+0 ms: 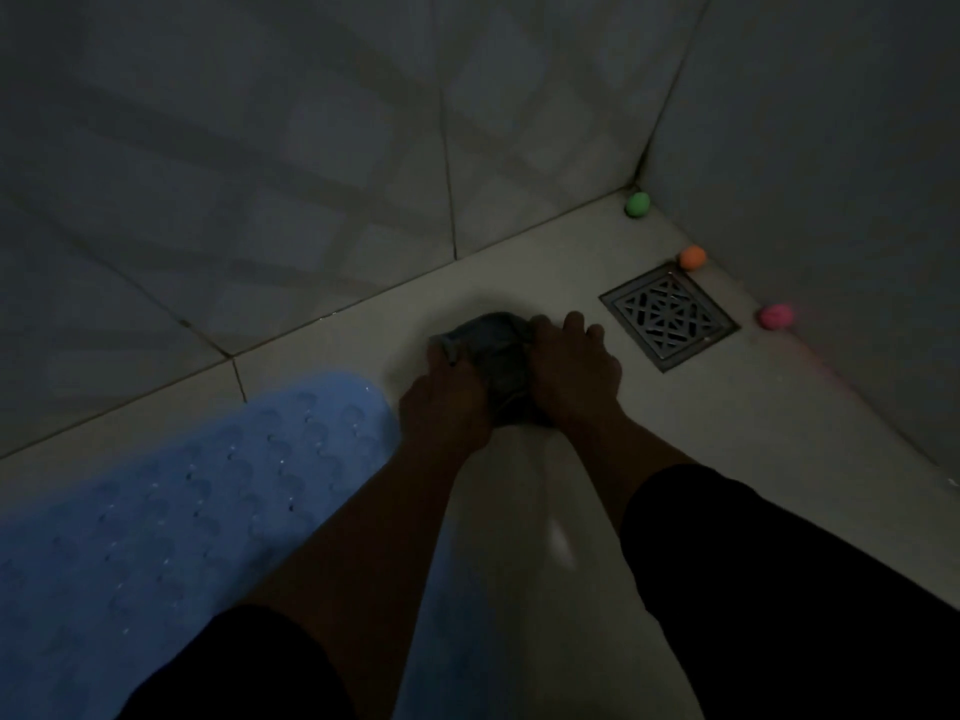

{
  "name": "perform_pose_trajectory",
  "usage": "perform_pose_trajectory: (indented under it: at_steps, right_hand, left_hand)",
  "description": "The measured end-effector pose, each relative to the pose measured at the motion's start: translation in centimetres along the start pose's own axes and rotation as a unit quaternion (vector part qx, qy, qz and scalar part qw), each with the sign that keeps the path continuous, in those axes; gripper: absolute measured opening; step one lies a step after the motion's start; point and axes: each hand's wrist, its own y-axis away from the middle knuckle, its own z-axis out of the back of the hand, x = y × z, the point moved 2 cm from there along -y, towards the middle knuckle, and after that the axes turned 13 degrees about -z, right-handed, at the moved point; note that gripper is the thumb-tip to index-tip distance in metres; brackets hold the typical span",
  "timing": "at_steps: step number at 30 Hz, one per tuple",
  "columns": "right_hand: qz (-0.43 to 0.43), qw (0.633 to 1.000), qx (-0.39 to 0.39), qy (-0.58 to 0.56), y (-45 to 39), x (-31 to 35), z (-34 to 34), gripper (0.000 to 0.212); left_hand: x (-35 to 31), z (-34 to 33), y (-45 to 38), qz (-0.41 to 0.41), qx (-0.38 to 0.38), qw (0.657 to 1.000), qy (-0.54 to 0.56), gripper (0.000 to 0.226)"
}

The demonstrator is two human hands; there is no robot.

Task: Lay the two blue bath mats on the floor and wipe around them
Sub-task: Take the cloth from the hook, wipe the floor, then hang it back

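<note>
A blue bath mat (171,506) with a bubbled surface lies flat on the pale floor at the lower left, its rounded end near the wall. Just right of that end, a dark grey cloth (493,356) is bunched on the floor. My left hand (447,402) presses on the cloth's left side and my right hand (571,366) presses on its right side. Both forearms in dark sleeves reach in from the bottom. Only one mat is visible in this dim view.
A square metal floor drain (670,317) sits right of my hands. Three small balls rest along the right wall: green (637,204) in the corner, orange (693,257), pink (775,317). Tiled walls (311,174) close in behind and to the right.
</note>
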Motion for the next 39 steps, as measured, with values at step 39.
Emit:
perform_pose_trajectory:
  at_steps: [39]
  right_hand:
    - [0.056, 0.948, 0.049, -0.308, 2.5, 11.5, 17.4, 0.010]
  left_hand:
    - [0.8, 20.5, 2.7, 0.124, -0.086, 0.940, 0.306, 0.016]
